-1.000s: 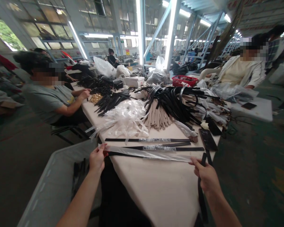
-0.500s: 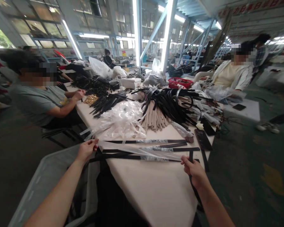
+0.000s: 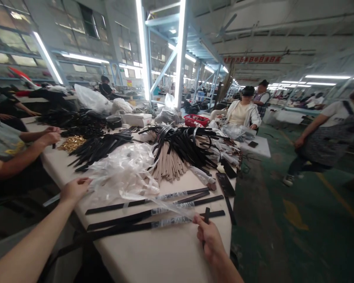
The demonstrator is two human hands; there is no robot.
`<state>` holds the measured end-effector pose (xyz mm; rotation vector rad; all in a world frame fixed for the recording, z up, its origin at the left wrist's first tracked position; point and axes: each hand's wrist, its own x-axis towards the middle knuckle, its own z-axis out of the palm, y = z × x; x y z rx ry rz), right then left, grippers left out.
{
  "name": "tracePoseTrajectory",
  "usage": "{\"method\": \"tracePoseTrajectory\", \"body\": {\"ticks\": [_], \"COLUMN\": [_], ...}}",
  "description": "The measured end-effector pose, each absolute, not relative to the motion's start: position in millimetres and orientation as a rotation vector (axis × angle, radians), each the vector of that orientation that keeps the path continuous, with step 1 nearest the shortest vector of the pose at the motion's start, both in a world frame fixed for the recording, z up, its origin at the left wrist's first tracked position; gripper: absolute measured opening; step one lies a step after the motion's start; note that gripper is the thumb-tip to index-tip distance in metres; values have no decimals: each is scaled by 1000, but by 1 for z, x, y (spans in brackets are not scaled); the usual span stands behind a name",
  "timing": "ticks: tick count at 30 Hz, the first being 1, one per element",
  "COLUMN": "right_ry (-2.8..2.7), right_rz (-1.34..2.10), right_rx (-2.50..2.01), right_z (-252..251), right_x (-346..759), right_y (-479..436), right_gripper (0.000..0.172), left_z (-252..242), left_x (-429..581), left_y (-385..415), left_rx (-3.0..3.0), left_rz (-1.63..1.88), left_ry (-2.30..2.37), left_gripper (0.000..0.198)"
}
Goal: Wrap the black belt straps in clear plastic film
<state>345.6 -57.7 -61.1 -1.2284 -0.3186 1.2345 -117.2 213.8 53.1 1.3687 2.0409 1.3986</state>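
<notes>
My right hand point(image 3: 209, 236) is closed, with the end of a clear plastic strip point(image 3: 172, 208) pinched at its fingertips. A black strap point(image 3: 207, 214) sticks up out of the same hand. From there the plastic strip runs slackly left toward a heap of crumpled clear plastic point(image 3: 124, 165). My left hand point(image 3: 75, 189) is at the left edge of that heap, its fingers bent and slightly apart; I see nothing plainly held in it. Between my hands several black straps point(image 3: 118, 218) lie side by side on the table point(image 3: 153, 255), their middles wrapped in clear plastic.
Behind the heap lie a big bundle of black and beige straps point(image 3: 171, 157) and gold-coloured pieces point(image 3: 72, 143). A dark phone point(image 3: 225, 184) is near the right edge. Co-workers sit at left and far right; another person point(image 3: 327, 133) walks along the aisle.
The view has turned to the right. My left hand has moved from the plastic strip's end to the plastic heap, and the strip, taut before, now hangs slack from my right hand.
</notes>
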Motion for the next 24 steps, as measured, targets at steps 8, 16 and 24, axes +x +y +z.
{"method": "tracePoseTrajectory", "body": {"ticks": [8, 16, 24], "right_ry": [-240, -238, -511], "right_rz": [1195, 1233, 1027], "right_rx": [-1183, -1182, -1325], "right_z": [-62, -43, -39], "right_x": [333, 283, 283], "right_y": [-58, -59, -56], "right_gripper": [57, 59, 52], "left_z": [13, -38, -44], "left_x": [68, 195, 193], "left_y": [24, -59, -35], "left_rx": [1618, 750, 731], "left_rz": [1039, 869, 948], "left_ry": [1516, 1136, 1156], "left_gripper": [34, 68, 51]}}
